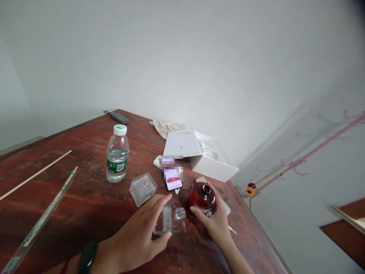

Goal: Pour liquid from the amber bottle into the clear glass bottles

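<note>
My left hand (pixel 145 232) has its thumb and fingers around a small clear square bottle (pixel 168 217), which lies on its side with its uncapped threaded neck pointing right. Within my right hand (pixel 217 219) is a round amber glass bottle (pixel 201 199), upright, its mouth uncovered. The fingers on its far side are partly hidden. A clear plastic box-shaped piece (pixel 143 187) lies just beyond my left hand. Between and behind the two bottles a lit smartphone (pixel 173 183) rests face up, its screen partly blurred.
A water bottle (pixel 117 158) with a white cap stands on the wooden table (pixel 94 213). At the left lie a thin stick (pixel 37 174) and wrapped sticks (pixel 48 211). An open white box (pixel 215 167), a cloth (pixel 167 127) and a grey device (pixel 120 118) are farther back.
</note>
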